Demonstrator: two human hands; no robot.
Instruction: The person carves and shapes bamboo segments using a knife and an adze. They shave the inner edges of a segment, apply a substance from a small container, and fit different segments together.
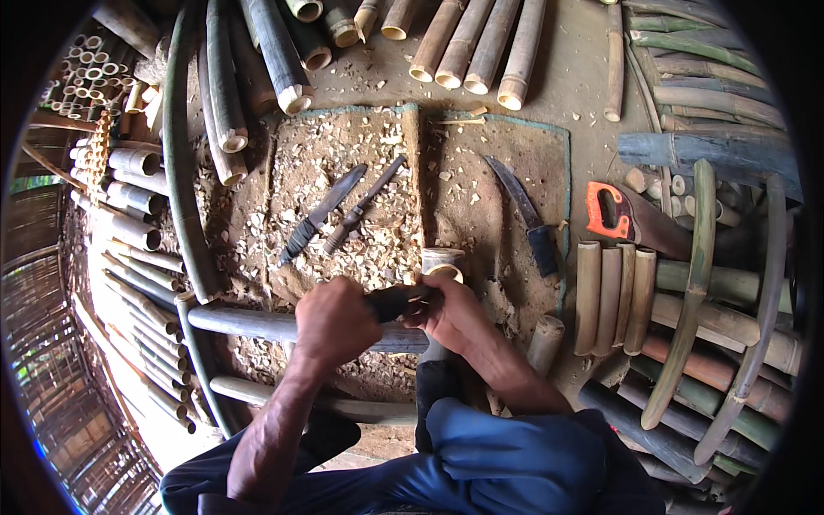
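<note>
My left hand (337,324) is closed in a fist around a short, dark, rod-like piece (390,302). It bridges the gap to my right hand (451,313), whose fingers close on its other end; its kind is hard to make out. Just beyond the right fingers stands a bamboo tube (443,257), its cut end showing. Below the right hand, a black grip-like thing (436,386) lies against my lap. Ahead on the chip-strewn sacking (459,219) lie a broad knife with a wrapped handle (335,202), a narrower knife (367,202) and, to the right, a curved dark-handled knife (519,197).
A handsaw with an orange grip (605,209) lies at the right, above several short bamboo lengths (611,300). Bamboo poles (502,51) line the far side and more are stacked at both sides. A dark pole (249,323) crosses in front of me. A woven wall (51,343) stands left.
</note>
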